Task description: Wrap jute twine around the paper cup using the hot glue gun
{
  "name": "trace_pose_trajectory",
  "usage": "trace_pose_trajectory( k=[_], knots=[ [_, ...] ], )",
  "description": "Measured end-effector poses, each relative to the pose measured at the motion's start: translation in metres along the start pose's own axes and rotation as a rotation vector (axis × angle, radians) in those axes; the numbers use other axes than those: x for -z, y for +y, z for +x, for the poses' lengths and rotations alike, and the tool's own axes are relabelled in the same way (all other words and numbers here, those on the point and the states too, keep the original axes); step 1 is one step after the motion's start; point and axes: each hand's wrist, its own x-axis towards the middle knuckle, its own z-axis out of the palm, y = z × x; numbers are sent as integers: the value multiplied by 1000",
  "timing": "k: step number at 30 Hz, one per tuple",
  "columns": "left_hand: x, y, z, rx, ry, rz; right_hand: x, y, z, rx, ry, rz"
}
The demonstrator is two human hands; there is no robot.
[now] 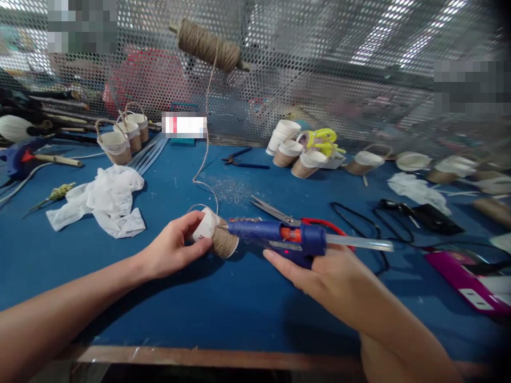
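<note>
My left hand (179, 242) is closed round the white part of a small paper cup (203, 227), which lies tilted above the blue table. Brown twine (225, 239) wraps the cup's other part, and a loose strand runs from it up to a spool of twine (209, 45) on the mesh. In my right hand (319, 271) is a blue hot glue gun (275, 236), its nozzle at the wrapped twine. A clear glue stick (359, 243) sticks out of the gun's back. Red-handled scissors (275, 210) lie just behind the gun, partly hidden by it.
Pliers (243, 159) lie toward the back. Several twine-wrapped cups (309, 162) stand at back right, others (115, 149) at back left. A crumpled white cloth (104, 199) and a second glue gun (24, 157) are on the left. Black cable (359, 221) and a purple power strip (459, 276) lie right.
</note>
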Motion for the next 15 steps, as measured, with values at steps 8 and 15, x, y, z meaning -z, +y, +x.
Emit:
trace_pose_trajectory(
  k=[8, 15],
  knots=[
    [2, 1, -1, -4, -13, 39, 6, 4, 8, -99, -140, 126],
    [3, 0, -1, -26, -39, 53, 3, -1, -1, -237, -149, 239]
  ],
)
